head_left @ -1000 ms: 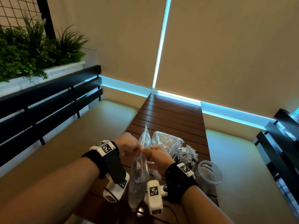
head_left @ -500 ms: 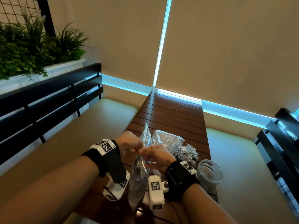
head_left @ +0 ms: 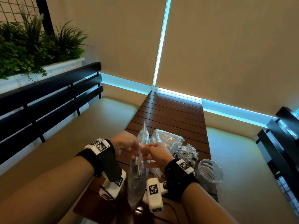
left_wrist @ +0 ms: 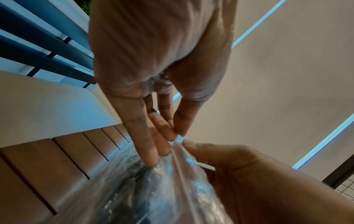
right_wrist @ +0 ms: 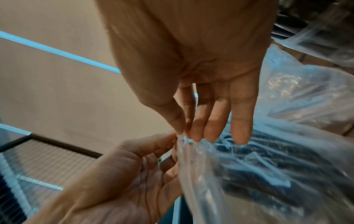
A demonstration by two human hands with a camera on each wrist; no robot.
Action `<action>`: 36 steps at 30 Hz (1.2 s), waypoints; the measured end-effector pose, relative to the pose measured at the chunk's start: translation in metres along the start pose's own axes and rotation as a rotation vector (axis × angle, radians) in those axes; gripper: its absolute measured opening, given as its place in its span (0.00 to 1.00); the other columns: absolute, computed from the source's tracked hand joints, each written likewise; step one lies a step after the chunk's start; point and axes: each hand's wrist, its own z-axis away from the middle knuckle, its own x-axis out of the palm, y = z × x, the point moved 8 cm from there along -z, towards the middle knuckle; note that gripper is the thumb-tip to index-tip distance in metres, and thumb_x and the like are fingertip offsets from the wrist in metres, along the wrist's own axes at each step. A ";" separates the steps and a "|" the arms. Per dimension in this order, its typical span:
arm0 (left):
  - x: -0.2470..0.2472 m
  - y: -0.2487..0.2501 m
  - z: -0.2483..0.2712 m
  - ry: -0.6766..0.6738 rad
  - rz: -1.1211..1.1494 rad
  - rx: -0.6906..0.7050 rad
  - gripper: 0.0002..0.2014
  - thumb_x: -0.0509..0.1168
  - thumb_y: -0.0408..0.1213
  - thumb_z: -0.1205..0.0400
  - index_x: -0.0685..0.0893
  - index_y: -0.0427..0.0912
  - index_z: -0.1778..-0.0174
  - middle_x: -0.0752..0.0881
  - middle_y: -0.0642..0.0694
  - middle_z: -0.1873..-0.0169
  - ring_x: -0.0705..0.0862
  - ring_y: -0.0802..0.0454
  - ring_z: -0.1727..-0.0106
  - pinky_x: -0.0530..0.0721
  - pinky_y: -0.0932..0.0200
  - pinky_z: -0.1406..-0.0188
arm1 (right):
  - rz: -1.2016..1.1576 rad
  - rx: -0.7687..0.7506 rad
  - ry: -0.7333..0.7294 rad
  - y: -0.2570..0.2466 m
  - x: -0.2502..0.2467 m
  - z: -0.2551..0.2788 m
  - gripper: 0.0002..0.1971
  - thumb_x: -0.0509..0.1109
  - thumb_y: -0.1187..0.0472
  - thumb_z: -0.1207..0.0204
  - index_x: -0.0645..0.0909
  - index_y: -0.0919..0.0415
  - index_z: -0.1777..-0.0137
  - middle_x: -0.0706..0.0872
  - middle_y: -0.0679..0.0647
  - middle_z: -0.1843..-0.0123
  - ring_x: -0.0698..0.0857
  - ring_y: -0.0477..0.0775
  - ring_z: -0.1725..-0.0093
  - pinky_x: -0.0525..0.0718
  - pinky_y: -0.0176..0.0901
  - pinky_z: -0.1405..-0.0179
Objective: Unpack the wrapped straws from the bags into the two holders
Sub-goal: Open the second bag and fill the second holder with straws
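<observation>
Above the near end of the table hangs a clear plastic bag (head_left: 137, 175) of dark wrapped straws, held between both hands. My left hand (head_left: 136, 145) pinches its top edge from the left, thumb against fingers (left_wrist: 172, 133). My right hand (head_left: 144, 149) pinches the same edge from the right, thumb against fingertips (right_wrist: 195, 133). The bag (right_wrist: 249, 174) sags below them. A second clear bag (head_left: 166, 139) lies on the table behind. One clear holder (head_left: 187, 152) is stuffed with silvery wrapped straws. The other clear holder (head_left: 210, 170) stands to its right, looking nearly empty.
The slatted brown table (head_left: 171, 113) runs away from me to the wall. Cream bench cushions (head_left: 84, 136) flank it, with black rail backs (head_left: 48, 101) on both sides. A planter with greenery (head_left: 32, 50) sits at the far left.
Both hands stay pinched together on the bag's top edge, with only small finger shifts. The bag hangs in the same place.
</observation>
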 end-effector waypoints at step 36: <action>-0.048 -0.009 -0.015 0.233 -0.506 0.149 0.13 0.66 0.38 0.19 0.84 0.39 0.70 0.87 0.38 0.70 0.82 0.47 0.74 0.84 0.57 0.68 | 0.677 -0.383 0.566 -0.031 -0.036 0.018 0.14 0.70 0.63 0.31 0.71 0.55 0.74 0.76 0.50 0.75 0.71 0.47 0.74 0.73 0.38 0.72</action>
